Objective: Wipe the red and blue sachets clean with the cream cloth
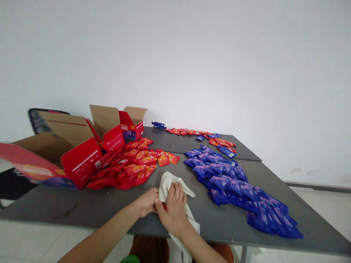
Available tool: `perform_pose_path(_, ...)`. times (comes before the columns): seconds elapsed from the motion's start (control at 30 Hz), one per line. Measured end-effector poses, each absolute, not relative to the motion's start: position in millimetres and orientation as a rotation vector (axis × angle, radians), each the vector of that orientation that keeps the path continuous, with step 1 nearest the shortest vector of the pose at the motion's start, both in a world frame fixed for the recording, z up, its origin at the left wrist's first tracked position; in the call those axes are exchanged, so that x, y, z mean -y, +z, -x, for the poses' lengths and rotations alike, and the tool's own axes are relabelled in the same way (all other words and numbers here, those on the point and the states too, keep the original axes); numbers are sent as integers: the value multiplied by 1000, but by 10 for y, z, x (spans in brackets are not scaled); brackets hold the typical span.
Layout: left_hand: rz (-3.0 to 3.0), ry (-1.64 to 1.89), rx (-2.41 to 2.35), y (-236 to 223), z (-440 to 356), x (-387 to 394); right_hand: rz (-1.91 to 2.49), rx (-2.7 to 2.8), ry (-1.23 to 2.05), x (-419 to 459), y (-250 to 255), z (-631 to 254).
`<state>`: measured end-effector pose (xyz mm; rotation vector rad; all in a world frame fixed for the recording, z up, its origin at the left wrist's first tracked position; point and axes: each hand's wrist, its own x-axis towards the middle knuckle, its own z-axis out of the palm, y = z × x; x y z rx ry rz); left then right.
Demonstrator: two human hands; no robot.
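Both hands meet at the near edge of a dark grey table. My left hand is closed, pinching a small red packet together with the edge of a cream cloth bag. My right hand lies curled over the bag and grips it. The bag hangs down past the table edge. A pile of red and orange packets lies just beyond my left hand. A long spread of blue packets runs off to the right.
Open red cardboard boxes with raised flaps stand at the left, another further back. A mixed strip of red and blue packets lies at the far side. A dark chair back shows behind the boxes. White wall behind.
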<state>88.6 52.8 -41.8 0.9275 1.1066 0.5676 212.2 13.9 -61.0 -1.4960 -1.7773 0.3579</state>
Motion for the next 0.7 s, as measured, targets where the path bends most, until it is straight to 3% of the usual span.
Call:
perform_pose_path(0.23, -774, 538, -1167, -385, -865, -512, 1490, 2189, 233, -466, -557, -2286)
perform_pose_path(0.5, -841, 638, -1177, -485, -917, -546, 1164, 2367, 224, 117, -547, -2588)
perform_pose_path(0.7, -916, 657, -1119, -460, -903, -494, 1246, 2434, 360, -511, -492, -2366)
